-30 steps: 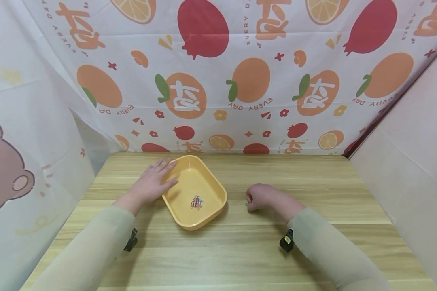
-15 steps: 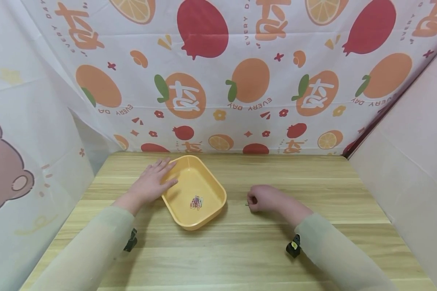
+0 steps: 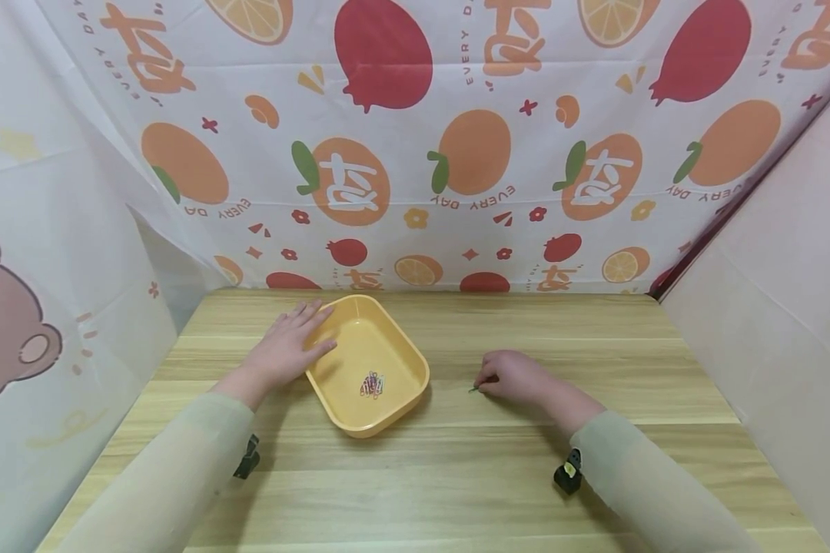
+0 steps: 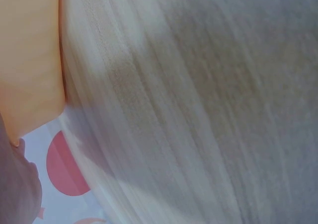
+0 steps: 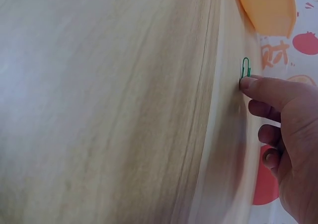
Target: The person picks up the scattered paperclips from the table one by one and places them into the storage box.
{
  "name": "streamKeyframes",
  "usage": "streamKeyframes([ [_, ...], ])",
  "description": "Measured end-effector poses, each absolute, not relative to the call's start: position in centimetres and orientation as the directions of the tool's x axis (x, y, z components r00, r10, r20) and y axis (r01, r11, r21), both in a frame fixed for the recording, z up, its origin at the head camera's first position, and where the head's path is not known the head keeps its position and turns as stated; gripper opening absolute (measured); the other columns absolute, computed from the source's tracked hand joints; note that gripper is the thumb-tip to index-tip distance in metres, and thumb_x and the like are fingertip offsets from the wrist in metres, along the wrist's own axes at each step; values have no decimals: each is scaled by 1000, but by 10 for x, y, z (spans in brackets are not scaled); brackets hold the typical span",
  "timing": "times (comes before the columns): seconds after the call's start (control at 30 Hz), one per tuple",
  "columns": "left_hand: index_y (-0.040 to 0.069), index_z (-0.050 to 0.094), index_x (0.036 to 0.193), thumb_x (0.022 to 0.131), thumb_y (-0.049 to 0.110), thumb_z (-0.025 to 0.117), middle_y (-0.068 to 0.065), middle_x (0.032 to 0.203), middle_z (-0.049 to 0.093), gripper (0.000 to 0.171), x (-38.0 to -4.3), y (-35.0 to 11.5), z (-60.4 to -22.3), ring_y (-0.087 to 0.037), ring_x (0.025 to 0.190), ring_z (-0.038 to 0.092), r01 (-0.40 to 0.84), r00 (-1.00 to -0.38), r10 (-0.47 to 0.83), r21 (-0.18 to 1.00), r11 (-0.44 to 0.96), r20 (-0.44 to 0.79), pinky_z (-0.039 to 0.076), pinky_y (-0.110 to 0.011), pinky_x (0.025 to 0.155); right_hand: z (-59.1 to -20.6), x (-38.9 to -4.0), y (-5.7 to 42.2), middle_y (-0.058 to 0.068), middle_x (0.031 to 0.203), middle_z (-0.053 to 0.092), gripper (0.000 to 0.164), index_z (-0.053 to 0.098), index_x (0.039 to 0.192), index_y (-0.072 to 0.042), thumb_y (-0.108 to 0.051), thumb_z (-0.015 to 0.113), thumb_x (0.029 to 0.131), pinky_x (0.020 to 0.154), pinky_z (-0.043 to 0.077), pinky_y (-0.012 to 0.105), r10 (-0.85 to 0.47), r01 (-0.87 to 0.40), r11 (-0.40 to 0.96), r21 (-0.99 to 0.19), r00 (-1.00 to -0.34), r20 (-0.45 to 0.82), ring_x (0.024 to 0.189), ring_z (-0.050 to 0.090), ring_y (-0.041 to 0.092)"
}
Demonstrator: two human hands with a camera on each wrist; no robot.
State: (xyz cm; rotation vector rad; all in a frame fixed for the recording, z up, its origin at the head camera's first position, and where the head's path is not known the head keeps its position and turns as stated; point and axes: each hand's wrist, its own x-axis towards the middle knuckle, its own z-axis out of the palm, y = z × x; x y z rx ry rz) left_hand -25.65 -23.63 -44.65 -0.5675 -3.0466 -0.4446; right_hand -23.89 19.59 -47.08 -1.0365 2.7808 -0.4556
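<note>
My right hand [image 3: 515, 376] pinches a green wire paper clip [image 5: 246, 67] between thumb and forefinger, low over the table. The clip's looped end sticks out past the fingertips in the right wrist view, the other fingers loosely bent below. To the left stands a yellow-orange plastic tray [image 3: 360, 349] with rounded corners. My left hand [image 3: 283, 346] rests on its left rim, fingers spread and the thumb over the inside. A small heap of coloured paper clips [image 3: 373, 385] lies on the tray floor near its front. In the left wrist view only a blurred edge of the left hand shows.
The wooden table [image 3: 415, 491] reaches back to a hanging cloth [image 3: 415, 153] printed with fruit. Pale cloth [image 3: 76, 230] also hangs on the left, and another pale sheet [image 3: 788, 307] closes the right side. A black wrist device [image 3: 569, 472] sits under the right sleeve.
My right hand has shifted slightly to the right and turned, and more of the pinched green clip shows at its fingertips. The left hand and the tray have stayed in place.
</note>
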Motion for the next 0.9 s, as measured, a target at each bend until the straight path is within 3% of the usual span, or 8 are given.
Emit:
streamKeyframes([
  [0.63, 19, 23, 159, 101, 53, 48, -13, 165, 14, 72, -258, -237, -448, -41, 150, 9, 357, -933, 356, 277, 892, 56, 6, -60, 120, -473, -240, 201, -16, 88, 61, 11, 80, 99, -22, -18, 72, 92, 83, 54, 30, -624, -574, 722, -386, -781, -6, 84, 58, 3],
  [0.9, 20, 20, 160, 101, 51, 48, -10, 166, 11, 72, -259, -238, -451, -40, 150, 7, 357, -933, 354, 281, 891, 65, 6, -61, 119, -468, -242, 203, -17, 86, 59, 12, 80, 100, -24, -19, 72, 92, 79, 52, 28, -611, -571, 714, -405, -791, 39, 80, 55, 2],
])
